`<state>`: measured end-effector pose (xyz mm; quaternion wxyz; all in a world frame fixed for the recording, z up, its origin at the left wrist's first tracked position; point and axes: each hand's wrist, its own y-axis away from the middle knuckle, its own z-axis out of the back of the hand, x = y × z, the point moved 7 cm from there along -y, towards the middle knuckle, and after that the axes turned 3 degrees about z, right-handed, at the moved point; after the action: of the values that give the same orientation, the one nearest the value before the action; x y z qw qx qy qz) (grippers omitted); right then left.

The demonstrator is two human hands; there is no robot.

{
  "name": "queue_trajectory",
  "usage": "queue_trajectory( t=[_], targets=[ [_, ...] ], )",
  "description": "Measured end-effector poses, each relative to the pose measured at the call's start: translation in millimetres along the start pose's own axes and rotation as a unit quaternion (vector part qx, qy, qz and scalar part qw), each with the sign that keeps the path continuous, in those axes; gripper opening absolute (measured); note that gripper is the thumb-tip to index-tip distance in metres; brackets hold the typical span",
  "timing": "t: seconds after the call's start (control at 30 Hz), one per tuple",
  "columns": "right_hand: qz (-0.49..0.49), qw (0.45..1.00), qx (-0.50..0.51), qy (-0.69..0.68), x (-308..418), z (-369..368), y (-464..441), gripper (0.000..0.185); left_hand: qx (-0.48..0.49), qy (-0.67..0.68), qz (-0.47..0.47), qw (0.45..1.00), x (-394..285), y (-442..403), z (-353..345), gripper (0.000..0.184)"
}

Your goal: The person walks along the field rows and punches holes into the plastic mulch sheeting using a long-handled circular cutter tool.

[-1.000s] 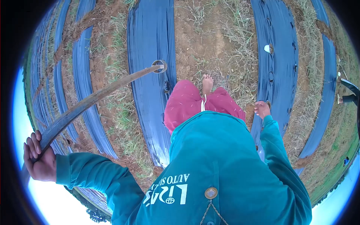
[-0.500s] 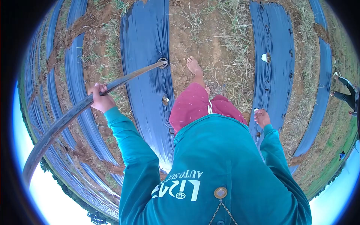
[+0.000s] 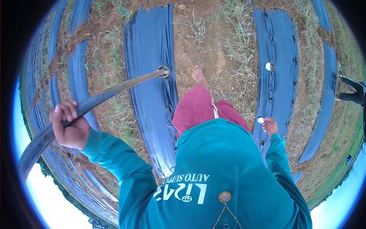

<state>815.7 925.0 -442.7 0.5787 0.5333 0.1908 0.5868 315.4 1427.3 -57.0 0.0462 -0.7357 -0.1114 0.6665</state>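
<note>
My left hand [image 3: 70, 124] is wrapped round a long, dark, curved-looking pole [image 3: 103, 99], raised out at the left. The far end of the pole carries a round metal ring [image 3: 163, 71], which rests at the right side of a black plastic sheet strip [image 3: 148, 42]. My right hand [image 3: 270, 126] hangs low at the right with its fingers curled. A small white piece [image 3: 260, 120] shows at its fingertips; whether they grip it or it lies on the plastic behind cannot be made out.
A bare foot [image 3: 199, 75] stands on the soil path between two plastic-covered rows. The right strip [image 3: 282, 87] has holes and another white piece [image 3: 269, 66]. Dry grass [image 3: 240, 57] lines the path. Another person's legs [image 3: 350, 91] show at the far right.
My left hand has moved down and left, with the pole's near end. The ring stays at about the same spot on the plastic. My right hand has shifted slightly down and right.
</note>
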Motion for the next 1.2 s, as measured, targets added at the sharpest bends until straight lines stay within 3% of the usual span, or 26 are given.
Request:
queue_trajectory(
  t=[0.23,0.37,0.43,0.53,0.57,0.6,0.7,0.83,1.0,1.1,1.2],
  targets=[
    [-0.075,0.995,0.031,-0.053,-69,-32,-20,0.011,0.067,0.048,-0.01,0.997,-97,-42,13,0.024],
    [-0.068,0.997,0.031,-0.009,-43,-38,-41,0.011,0.054,0.037,-0.034,0.997,-103,-68,9,0.024],
    [-0.057,0.994,0.07,-0.063,-8,-37,-60,0.013,0.031,0.039,-0.037,0.998,-88,-87,7,0.024],
    [0.011,0.999,0.004,-0.033,95,-37,-50,0.012,-0.051,0.031,-0.019,0.998,-31,-109,-8,0.024],
    [0.026,0.999,0.003,-0.024,124,-38,-49,0.012,-0.089,0.021,-0.013,0.996,2,-115,-14,0.024],
    [0.04,0.999,0.003,-0.014,150,-39,-48,0.012,-0.066,0.042,-0.007,0.997,44,-128,-11,0.023],
    [0.086,0.996,-0.009,0.017,216,-31,-48,0.013,-0.164,-0.047,-0.031,0.985,177,-137,-28,0.023],
    [0.107,0.993,-0.021,0.04,262,-28,-45,0.016,-0.172,0.027,0.012,0.985,200,-172,-22,0.021],
    [0.037,0.998,-0.043,0.036,255,-36,-65,0.014,-0.121,0.039,0.039,0.991,203,-210,-58,0.021],
    [0.002,1.0,-0.017,0.007,230,-43,-75,0.014,-0.074,0.049,0.046,0.995,187,-231,-82,0.019],
    [-0.015,1.0,-0.015,0.019,225,-47,-86,0.014,0.014,0.013,0.051,0.999,130,-255,-114,0.023]
  ],
)
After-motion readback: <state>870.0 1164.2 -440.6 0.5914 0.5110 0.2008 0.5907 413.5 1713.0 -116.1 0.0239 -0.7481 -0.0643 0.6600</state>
